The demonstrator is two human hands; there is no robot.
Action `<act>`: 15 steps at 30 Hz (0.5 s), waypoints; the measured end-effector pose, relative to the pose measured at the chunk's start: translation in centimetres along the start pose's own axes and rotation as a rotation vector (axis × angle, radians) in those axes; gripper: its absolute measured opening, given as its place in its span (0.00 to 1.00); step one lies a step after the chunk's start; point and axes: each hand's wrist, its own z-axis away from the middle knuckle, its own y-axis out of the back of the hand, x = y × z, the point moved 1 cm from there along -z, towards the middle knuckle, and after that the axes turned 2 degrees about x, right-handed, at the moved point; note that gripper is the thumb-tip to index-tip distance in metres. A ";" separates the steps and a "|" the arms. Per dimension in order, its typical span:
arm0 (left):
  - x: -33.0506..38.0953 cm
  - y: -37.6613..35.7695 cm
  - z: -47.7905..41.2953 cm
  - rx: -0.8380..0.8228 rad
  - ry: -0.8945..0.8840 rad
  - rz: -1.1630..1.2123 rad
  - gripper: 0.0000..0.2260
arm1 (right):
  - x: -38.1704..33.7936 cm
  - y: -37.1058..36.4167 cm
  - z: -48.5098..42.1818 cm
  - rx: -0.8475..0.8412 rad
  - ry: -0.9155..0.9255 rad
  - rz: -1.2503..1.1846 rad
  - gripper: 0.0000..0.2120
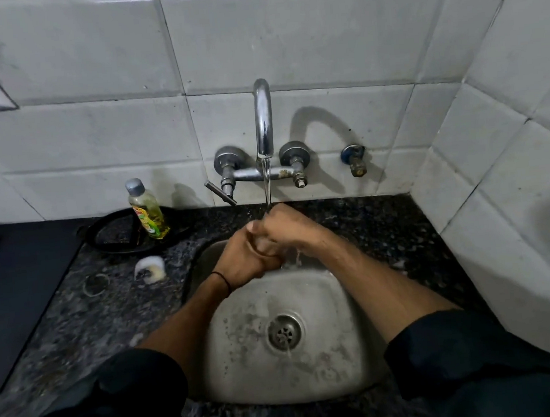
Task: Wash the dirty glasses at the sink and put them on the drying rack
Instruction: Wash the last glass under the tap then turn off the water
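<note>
Over the steel sink [340, 302], my left hand [242, 263] and my right hand [285, 229] are pressed together under the running stream from the tap [263, 117]. The right hand lies closed over the fingers of the left. Whether anything is held between them is hidden, though a pale patch shows where they meet. Water splashes just below the hands and runs to the drain [284, 331]. A clear round rim, apparently a glass [96, 283], stands on the dark counter left of the sink.
A dish soap bottle [147, 210] stands on a black round tray [130, 232] at the back left. A white scrub holder [150, 268] sits near the sink's edge. A dark flat stove surface [16, 281] is at the far left. The tiled wall closes in on the right.
</note>
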 end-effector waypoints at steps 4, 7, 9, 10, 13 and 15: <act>-0.1 1.3 -0.1 -0.187 0.053 0.165 0.13 | 1.5 0.4 1.1 -0.212 0.209 -0.090 0.14; 0.4 1.1 -0.8 0.074 0.019 -0.372 0.23 | 1.7 0.2 0.5 -0.062 0.047 -0.293 0.11; 0.7 0.2 -0.3 0.185 0.000 -0.484 0.25 | 1.3 -0.5 -0.1 0.088 -0.109 -0.239 0.18; 0.5 -0.3 -0.1 0.182 -0.023 -0.447 0.26 | 1.1 -0.7 -0.2 0.114 -0.140 -0.170 0.20; 0.0 -0.4 0.4 0.041 -0.010 -0.113 0.19 | 0.9 -0.1 0.4 0.026 -0.009 -0.076 0.14; 0.3 0.7 0.6 -0.158 0.078 0.130 0.13 | 1.0 0.7 1.5 -0.115 0.101 -0.027 0.17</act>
